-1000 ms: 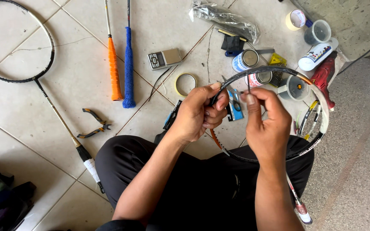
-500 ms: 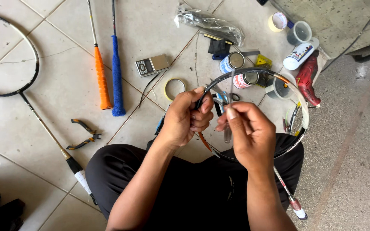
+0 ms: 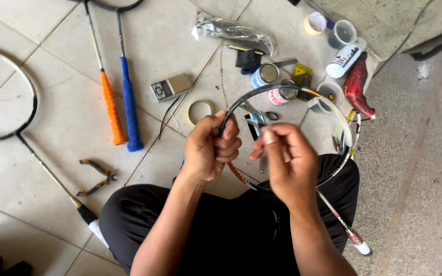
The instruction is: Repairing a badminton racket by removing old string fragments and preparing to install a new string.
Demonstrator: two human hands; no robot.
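The left hand (image 3: 210, 148) has its fingers closed around the rim of an unstrung badminton racket frame, dark with a pale stretch on its far side (image 3: 282, 88), gripping it at the frame's left curve. The frame is held up above the tiled floor (image 3: 67, 117), in front of the seated person's black-trousered lap (image 3: 221, 230), with its thin shaft running down past the right knee to a white-tipped handle (image 3: 361, 248). The right hand (image 3: 287, 158) is beside the left, inside the hoop, fingers pinched together; something small may be between them, but it is too blurred to tell what.

To work well here, I judge the left grip should stay firm and low on the rim so the hoop does not twist, while the right fingers move in short, controlled pulls.

Room is tight ahead: just beyond the frame stand two small metal tins (image 3: 268, 75), a white spray can lying on its side (image 3: 345, 59), a red power tool (image 3: 356, 87) and a ring of yellowish tape (image 3: 200, 110). To the left lie an orange-gripped racket (image 3: 109, 110) and a blue-gripped racket (image 3: 129, 102), a small grey pocket scale (image 3: 170, 87), and pliers (image 3: 95, 176). The right side, rough concrete, is the most open.
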